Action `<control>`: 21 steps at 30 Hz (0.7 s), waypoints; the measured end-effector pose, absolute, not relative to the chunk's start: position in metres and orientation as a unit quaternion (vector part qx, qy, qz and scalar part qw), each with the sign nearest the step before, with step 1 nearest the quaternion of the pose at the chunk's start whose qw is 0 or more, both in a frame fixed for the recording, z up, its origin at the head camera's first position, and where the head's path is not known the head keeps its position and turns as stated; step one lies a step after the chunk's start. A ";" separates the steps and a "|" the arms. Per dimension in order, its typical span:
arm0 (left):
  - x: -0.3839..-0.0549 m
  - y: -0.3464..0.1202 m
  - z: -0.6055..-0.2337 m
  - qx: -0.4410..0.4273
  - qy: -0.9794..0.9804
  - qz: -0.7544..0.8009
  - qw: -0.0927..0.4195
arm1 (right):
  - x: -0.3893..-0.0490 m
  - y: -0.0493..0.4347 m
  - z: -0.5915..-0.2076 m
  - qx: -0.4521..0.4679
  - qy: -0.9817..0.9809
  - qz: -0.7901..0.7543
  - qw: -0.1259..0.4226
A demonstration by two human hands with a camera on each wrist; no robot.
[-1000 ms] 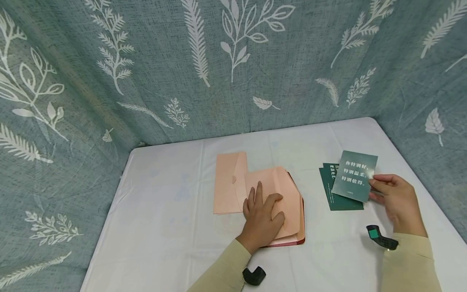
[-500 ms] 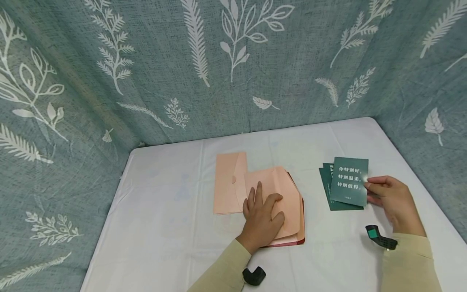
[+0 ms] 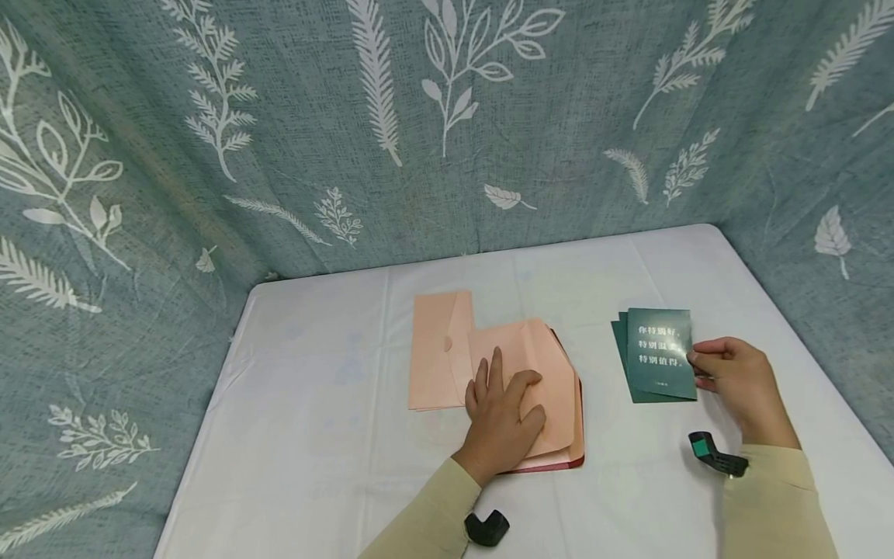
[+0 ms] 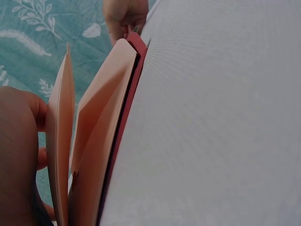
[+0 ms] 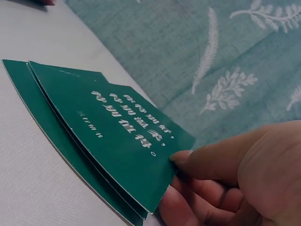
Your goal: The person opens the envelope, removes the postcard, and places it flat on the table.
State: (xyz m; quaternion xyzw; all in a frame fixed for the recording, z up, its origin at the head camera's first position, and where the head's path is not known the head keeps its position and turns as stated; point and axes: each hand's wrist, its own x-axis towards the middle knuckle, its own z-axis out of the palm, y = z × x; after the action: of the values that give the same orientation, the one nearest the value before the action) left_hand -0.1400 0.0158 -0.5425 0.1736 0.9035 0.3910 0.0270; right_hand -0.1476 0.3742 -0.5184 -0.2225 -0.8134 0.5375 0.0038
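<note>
My right hand (image 3: 743,384) pinches a dark green card (image 3: 660,365) with white lettering by its right edge. Another green card (image 3: 621,334) lies beneath it, showing along the left and bottom. In the right wrist view, the thumb is on top of the held card (image 5: 108,132) and the fingers curl under its edge. My left hand (image 3: 497,423) rests with spread fingers on a peach envelope (image 3: 559,400). That envelope tops a stack; in the left wrist view, another peach envelope (image 4: 110,80) lies lower, above a red layer (image 4: 137,44).
Further peach envelopes (image 3: 431,349) with a round seal lie left of the stack, overlapped by it. Everything is on a white-covered table (image 3: 300,435). A teal curtain (image 3: 307,132) with white leaves hangs behind and along both sides.
My right hand has moved left and slightly down, bringing the held card from a tilt to nearly square over the green cards below. My left hand has stayed in place.
</note>
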 end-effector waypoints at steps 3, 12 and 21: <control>-0.140 0.016 -0.543 0.173 0.904 0.390 0.031 | -0.148 0.372 -0.519 -0.224 -0.826 0.518 0.008; -0.141 0.017 -0.542 0.170 0.904 0.391 0.040 | -0.150 0.370 -0.516 -0.243 -0.851 0.465 0.039; -0.140 0.016 -0.543 0.170 0.904 0.389 0.041 | -0.151 0.345 -0.516 -0.190 -0.871 0.441 0.102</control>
State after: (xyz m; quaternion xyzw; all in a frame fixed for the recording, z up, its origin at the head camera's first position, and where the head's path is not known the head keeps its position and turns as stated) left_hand -0.1405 0.0161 -0.5431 0.1704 0.9044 0.3890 0.0415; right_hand -0.1508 0.3452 -0.5165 -0.1905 -0.8710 0.4413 0.1018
